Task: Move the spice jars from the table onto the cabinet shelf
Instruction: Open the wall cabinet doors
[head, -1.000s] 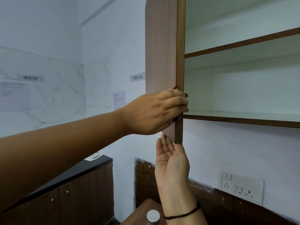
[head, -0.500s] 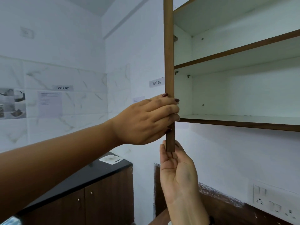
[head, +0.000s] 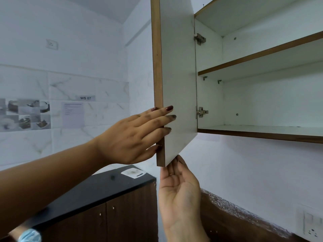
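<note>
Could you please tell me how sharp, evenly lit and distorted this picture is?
Head view: soft, even light, no glare; the brown-edged white cabinet door and the left hand are sharp; the lower-left corner blurs; the wide-angle lens tilts the brown-edged white shelves.

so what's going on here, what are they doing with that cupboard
A person is handling the cabinet door, which stands open. The left hand pinches its free edge, fingers over the white inner face; the right hand, palm up, touches the bottom corner from below. The lower shelf is exposed, and no spice jar is in view.
</note>
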### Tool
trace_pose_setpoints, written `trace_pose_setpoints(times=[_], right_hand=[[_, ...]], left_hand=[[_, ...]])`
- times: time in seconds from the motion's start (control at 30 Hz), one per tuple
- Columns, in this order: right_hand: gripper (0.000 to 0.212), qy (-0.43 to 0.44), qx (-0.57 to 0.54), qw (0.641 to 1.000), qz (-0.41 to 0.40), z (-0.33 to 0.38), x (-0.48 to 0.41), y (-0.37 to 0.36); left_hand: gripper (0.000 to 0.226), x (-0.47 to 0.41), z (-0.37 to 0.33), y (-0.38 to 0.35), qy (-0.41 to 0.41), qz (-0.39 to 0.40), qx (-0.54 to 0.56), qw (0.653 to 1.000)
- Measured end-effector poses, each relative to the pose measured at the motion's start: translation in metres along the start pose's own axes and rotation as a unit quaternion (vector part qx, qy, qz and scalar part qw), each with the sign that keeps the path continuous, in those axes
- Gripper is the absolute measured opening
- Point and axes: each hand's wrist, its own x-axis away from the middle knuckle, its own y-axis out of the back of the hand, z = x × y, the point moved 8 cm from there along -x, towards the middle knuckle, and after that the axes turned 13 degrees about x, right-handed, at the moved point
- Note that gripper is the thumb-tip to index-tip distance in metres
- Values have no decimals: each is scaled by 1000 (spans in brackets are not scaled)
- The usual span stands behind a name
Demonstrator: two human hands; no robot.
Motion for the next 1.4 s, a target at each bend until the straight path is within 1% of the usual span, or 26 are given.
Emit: trace_pose_setpoints(times=[0.1, 0.3, 0.4, 0.53, 0.63, 0.77, 1.07, 1.23, 1.4], right_hand=[[26, -25, -1, 1000, -4, -9, -1, -2], [29, -52, 2, 998, 29, -22, -5, -10], [29, -71, 3, 997, 35, -32, -8, -12], [36, -98, -29, 993, 52, -52, -17, -19], [38, -112, -45, 991, 62, -67, -25, -25], [34, -120, -40, 991, 54, -88, -38, -29], [34, -138, -40, 988, 54, -123, -71, -35], [36, -147, -52, 986, 55, -138, -91, -41], [35, -148, -39, 987, 45, -154, -106, -41]], left_hand=[[36, 12, 8, 1, 10, 24, -2, 1000], [41, 34, 23, 5, 7, 70, -24, 997], [41, 45, 33, 6, 22, 88, -30, 995], [45, 67, 47, 1, 53, 130, -41, 989], [48, 83, 59, -3, 86, 162, -44, 982], [52, 102, 73, -13, 130, 197, -60, 970], [56, 140, 101, -35, 177, 281, -77, 940], [59, 152, 112, -51, 183, 334, -101, 919], [55, 161, 122, -69, 163, 350, -133, 913]])
